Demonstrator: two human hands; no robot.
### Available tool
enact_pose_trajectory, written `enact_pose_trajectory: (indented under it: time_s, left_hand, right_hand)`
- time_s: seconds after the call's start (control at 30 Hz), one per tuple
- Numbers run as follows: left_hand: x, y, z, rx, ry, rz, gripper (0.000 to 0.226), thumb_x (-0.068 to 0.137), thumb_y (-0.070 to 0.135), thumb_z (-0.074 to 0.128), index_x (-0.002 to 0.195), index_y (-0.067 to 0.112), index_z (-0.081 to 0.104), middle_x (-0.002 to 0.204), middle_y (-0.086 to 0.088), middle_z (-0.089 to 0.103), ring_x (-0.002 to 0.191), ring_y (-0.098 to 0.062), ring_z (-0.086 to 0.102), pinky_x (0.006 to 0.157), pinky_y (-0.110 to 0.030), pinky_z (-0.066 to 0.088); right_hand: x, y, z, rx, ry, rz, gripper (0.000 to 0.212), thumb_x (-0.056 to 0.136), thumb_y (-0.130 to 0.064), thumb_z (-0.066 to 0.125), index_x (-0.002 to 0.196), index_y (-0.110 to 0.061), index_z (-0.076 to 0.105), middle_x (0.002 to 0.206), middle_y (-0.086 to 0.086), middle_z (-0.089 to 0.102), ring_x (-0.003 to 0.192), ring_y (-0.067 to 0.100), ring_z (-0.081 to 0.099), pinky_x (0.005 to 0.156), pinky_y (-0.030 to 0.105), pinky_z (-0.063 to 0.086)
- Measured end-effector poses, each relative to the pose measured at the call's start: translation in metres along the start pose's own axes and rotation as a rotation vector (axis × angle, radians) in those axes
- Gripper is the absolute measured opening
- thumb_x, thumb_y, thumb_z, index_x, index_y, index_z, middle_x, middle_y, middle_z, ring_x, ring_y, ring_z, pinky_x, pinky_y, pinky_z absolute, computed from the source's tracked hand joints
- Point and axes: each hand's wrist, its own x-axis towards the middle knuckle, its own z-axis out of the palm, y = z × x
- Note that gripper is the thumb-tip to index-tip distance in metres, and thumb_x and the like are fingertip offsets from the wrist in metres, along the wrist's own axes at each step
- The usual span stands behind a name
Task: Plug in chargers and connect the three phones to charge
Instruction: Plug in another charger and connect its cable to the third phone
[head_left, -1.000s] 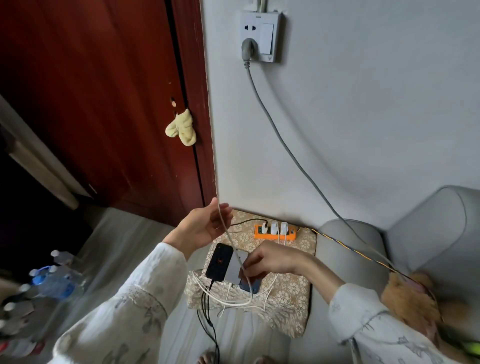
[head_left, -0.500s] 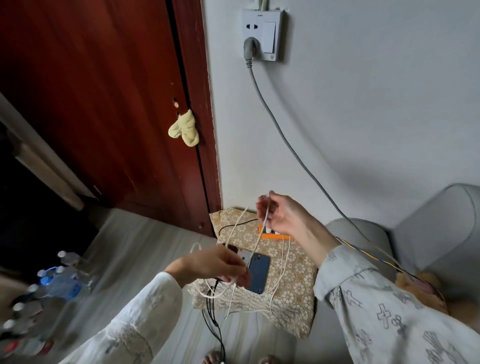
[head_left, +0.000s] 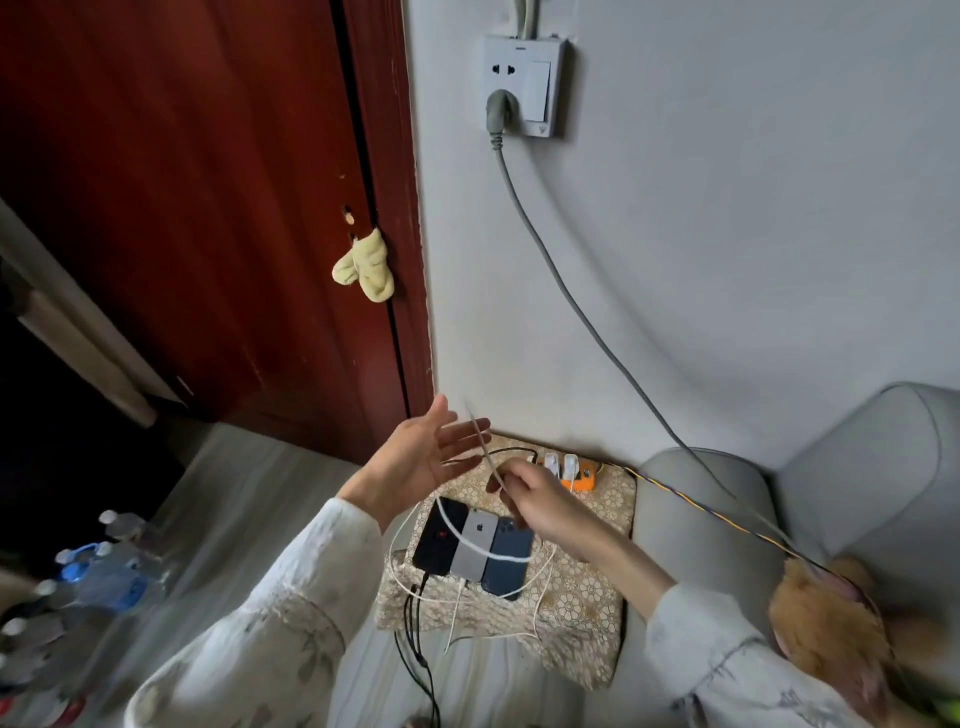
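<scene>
Three phones lie face down, side by side, on a small stand covered with a patterned cloth (head_left: 587, 597): a black phone (head_left: 439, 538), a silver phone (head_left: 474, 545) and a dark blue phone (head_left: 509, 558). Cables run out of their near ends. An orange power strip (head_left: 582, 475) at the back of the stand carries white chargers (head_left: 561, 465). My right hand (head_left: 540, 506) pinches a white cable (head_left: 480, 447) that loops over the phones. My left hand (head_left: 421, 457) hovers above the stand's left edge, palm open, fingers spread.
A grey cord (head_left: 550, 260) runs from the wall socket (head_left: 524, 85) down behind a grey armchair (head_left: 779, 519). A red wooden door (head_left: 208, 208) stands at left with a yellow cloth (head_left: 366, 265) on it. Water bottles (head_left: 93, 577) lie on the floor at left.
My left hand came off the phones, rose and opened. My right hand dropped from above the power strip with the white cable. All three phones now show side by side.
</scene>
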Motion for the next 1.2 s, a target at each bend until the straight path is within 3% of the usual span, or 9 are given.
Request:
enact_pose_trajectory:
  time_s: [0.1, 0.23, 0.37, 0.43, 0.67, 0.8, 0.97, 1.1, 1.2]
  left_hand:
    - [0.007, 0.005, 0.006, -0.011, 0.105, 0.074, 0.031, 0.096, 0.032, 0.040, 0.107, 0.004, 0.048, 0.087, -0.008, 0.068, 0.071, -0.018, 0.067, 0.055, -0.025, 0.056]
    - [0.003, 0.003, 0.005, 0.111, 0.166, 0.171, 0.019, 0.097, 0.019, 0.039, 0.088, 0.009, 0.054, 0.074, -0.006, 0.057, 0.061, -0.017, 0.064, 0.054, -0.025, 0.054]
    - [-0.017, -0.016, 0.004, 0.426, -0.032, 0.082, 0.017, 0.095, 0.014, 0.043, 0.087, 0.009, 0.057, 0.069, -0.005, 0.064, 0.061, -0.015, 0.069, 0.062, -0.026, 0.059]
    - [-0.025, -0.030, 0.005, 0.615, -0.128, 0.010, 0.017, 0.094, 0.012, 0.044, 0.086, 0.011, 0.059, 0.072, -0.005, 0.066, 0.062, -0.012, 0.069, 0.067, -0.027, 0.057]
    - [-0.032, -0.074, -0.001, 0.790, -0.275, -0.138, 0.011, 0.093, 0.011, 0.048, 0.094, 0.007, 0.058, 0.084, -0.007, 0.065, 0.077, -0.015, 0.064, 0.080, -0.028, 0.053]
    - [-0.026, -0.090, -0.011, 1.044, -0.347, -0.159, 0.017, 0.090, 0.017, 0.055, 0.102, 0.007, 0.060, 0.099, -0.014, 0.069, 0.081, -0.010, 0.062, 0.070, -0.011, 0.048]
    - [-0.019, -0.106, -0.064, 1.646, -0.136, -0.104, 0.021, 0.088, 0.025, 0.055, 0.103, 0.013, 0.062, 0.113, -0.008, 0.064, 0.102, -0.021, 0.059, 0.086, -0.031, 0.045]
    - [-0.027, -0.086, -0.110, 1.861, 0.143, 0.004, 0.019, 0.093, 0.025, 0.047, 0.106, 0.019, 0.059, 0.114, -0.001, 0.063, 0.100, -0.016, 0.060, 0.078, -0.025, 0.049]
    - [-0.036, -0.066, -0.132, 1.936, 0.324, -0.023, 0.018, 0.093, 0.027, 0.044, 0.104, 0.021, 0.058, 0.115, -0.001, 0.062, 0.104, -0.021, 0.060, 0.081, -0.031, 0.046]
  right_hand:
    - [-0.004, 0.012, 0.003, -0.090, -0.038, 0.014, 0.030, 0.099, -0.017, 0.030, 0.079, -0.024, 0.051, 0.070, -0.001, 0.047, 0.058, 0.011, 0.044, 0.052, 0.017, 0.037]
    - [-0.006, 0.020, -0.004, 0.020, -0.094, 0.099, 0.025, 0.098, -0.012, 0.035, 0.090, -0.012, 0.059, 0.077, 0.002, 0.060, 0.068, 0.009, 0.057, 0.068, 0.022, 0.049]
    - [0.001, 0.011, -0.020, 0.416, 0.034, 0.160, 0.023, 0.097, -0.025, 0.040, 0.100, -0.011, 0.058, 0.105, 0.014, 0.065, 0.087, 0.018, 0.063, 0.087, 0.034, 0.051]
    - [0.007, 0.001, -0.027, 0.562, 0.050, 0.138, 0.031, 0.097, -0.033, 0.039, 0.105, -0.008, 0.058, 0.101, 0.011, 0.065, 0.090, 0.019, 0.063, 0.089, 0.035, 0.049]
    - [0.013, -0.004, -0.018, 0.810, -0.005, 0.209, 0.024, 0.097, -0.022, 0.040, 0.101, -0.004, 0.054, 0.068, 0.007, 0.054, 0.059, 0.015, 0.053, 0.053, 0.027, 0.050]
    - [0.016, 0.013, -0.012, 0.930, 0.043, 0.239, 0.032, 0.099, -0.028, 0.036, 0.094, -0.008, 0.061, 0.052, -0.005, 0.037, 0.044, 0.008, 0.034, 0.041, 0.020, 0.035]
    - [0.016, 0.038, -0.029, 0.696, 0.153, 0.194, 0.029, 0.099, -0.026, 0.037, 0.095, -0.014, 0.063, 0.046, -0.010, 0.029, 0.036, 0.003, 0.021, 0.033, 0.016, 0.020]
    - [0.013, 0.056, -0.035, 0.441, 0.167, 0.229, 0.022, 0.098, -0.023, 0.039, 0.102, -0.021, 0.061, 0.049, -0.008, 0.030, 0.035, 0.004, 0.023, 0.032, 0.017, 0.022]
    - [0.015, 0.060, -0.029, 0.366, 0.150, 0.247, 0.023, 0.099, -0.020, 0.038, 0.100, -0.022, 0.060, 0.048, -0.008, 0.030, 0.036, 0.005, 0.022, 0.034, 0.018, 0.021]
